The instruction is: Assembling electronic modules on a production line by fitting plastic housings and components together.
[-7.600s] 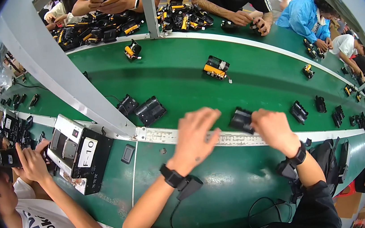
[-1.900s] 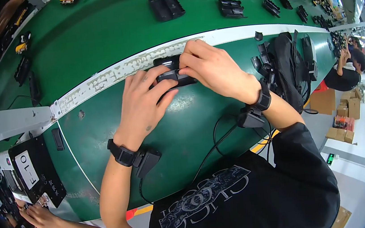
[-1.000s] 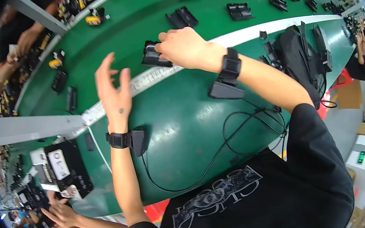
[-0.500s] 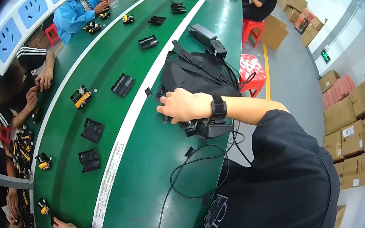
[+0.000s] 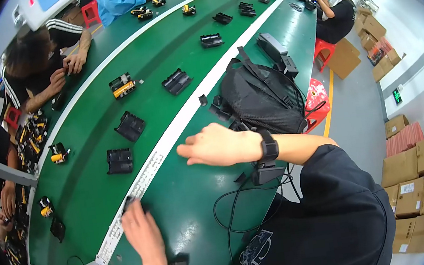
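Note:
My left hand (image 5: 142, 233) is over the white strip at the belt's near edge, its fingers together. A small blurred black piece (image 5: 131, 200) shows at its fingertips. Above the green tabletop, to the right, my right hand (image 5: 218, 145) is held palm down with curled fingers; whatever they hold is hidden. Several small black plastic parts (image 5: 219, 108) lie just beyond it, against a black mesh bag (image 5: 260, 93). Nearest on the belt are an open black plastic shell (image 5: 119, 161), another black shell (image 5: 130, 126) and a black-and-yellow battery holder (image 5: 123, 86).
More shells and battery holders are spread along the green belt (image 5: 88, 170). Black cables (image 5: 230, 203) loop by my right forearm. Co-workers sit across the belt and farther along my side. A red stool (image 5: 316, 105) and stacked cartons (image 5: 409, 167) stand to the right.
My left hand has come up and right from the belt's near left to the white strip, a black piece at its fingertips. My right hand has drawn back from the parts beside the bag. The view has shifted.

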The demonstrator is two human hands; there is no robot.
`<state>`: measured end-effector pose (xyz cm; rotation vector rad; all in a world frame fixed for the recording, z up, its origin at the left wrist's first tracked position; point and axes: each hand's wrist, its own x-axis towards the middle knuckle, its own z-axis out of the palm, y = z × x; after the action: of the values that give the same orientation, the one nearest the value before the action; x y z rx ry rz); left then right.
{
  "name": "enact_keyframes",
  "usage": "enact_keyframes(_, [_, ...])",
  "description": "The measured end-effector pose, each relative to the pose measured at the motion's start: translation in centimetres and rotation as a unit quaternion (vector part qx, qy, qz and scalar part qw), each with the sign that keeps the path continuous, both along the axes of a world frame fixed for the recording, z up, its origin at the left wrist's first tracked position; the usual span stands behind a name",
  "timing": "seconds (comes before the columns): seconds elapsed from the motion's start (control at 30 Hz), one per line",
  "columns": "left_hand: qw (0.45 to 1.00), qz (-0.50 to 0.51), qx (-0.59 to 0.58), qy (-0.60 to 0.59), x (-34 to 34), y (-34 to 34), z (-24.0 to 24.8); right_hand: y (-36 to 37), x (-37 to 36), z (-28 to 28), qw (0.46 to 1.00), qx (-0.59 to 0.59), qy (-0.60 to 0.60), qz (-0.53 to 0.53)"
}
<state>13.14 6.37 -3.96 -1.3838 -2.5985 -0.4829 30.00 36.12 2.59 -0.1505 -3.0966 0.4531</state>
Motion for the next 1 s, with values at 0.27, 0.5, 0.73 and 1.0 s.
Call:
enact_keyframes(0.27, [0.992, -0.067, 0.104, -0.007, 1.9, 0.4, 0.5, -1.3, -1.2, -3.4, 0.992, -0.026, 0.030, 0.123])
enact_keyframes(0.5, [0.987, -0.048, 0.131, -0.073, 1.4, -1.0, -0.7, -2.7, -2.8, -1.8, 0.990, -0.105, -0.001, 0.098])
enact_keyframes(0.73, [0.989, -0.076, 0.125, -0.029, 1.6, -1.2, 0.6, -2.3, -2.5, -3.9, 0.975, -0.209, 0.016, 0.079])
enact_keyframes(1.0, [0.915, 0.008, 0.084, -0.395, 2.2, -1.6, 6.4, -3.7, -2.7, -3.2, 0.965, -0.261, -0.023, 0.030])
